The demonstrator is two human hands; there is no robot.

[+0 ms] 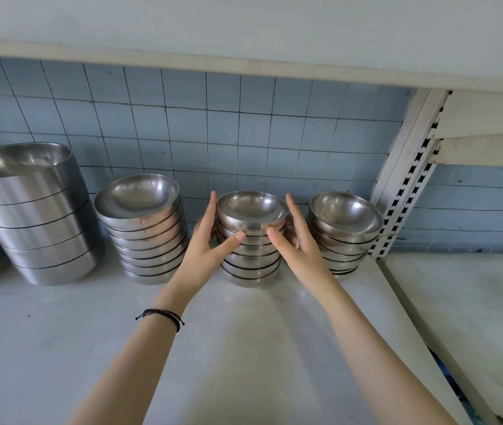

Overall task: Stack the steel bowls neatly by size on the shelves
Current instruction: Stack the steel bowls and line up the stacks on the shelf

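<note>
Bracketing: the middle stack (250,259) of small steel bowls is being bracketed between the left hand (209,240) and the right hand (299,243), on the shelf (244,338).
Grip state: both hands are being held spread, with fingers straight along the stack's flanks. Each thumb is being pressed against the near wall of the top bowl (251,210), and nothing is being pinched.
Key relation: the stack is standing directly between the two halves of the grip, its long axis upright and its bowls looking slightly out of line. Neither hand is nearer, so squaring-up from both sides is judged to be the step in hand.
Left of the grip: a stack of wider bowls (146,231) is standing just beside it, with a stack of large bowls (38,216) further out.
Right of the grip: another small-bowl stack (343,234) is standing just beside the right hand, though contact cannot be told. A slotted post (403,185) is rising past it.
Beyond the grip: the tiled wall (213,124) is being faced.
In the way: little room is being left on either flank, so a neighbouring stack could be knocked.
</note>
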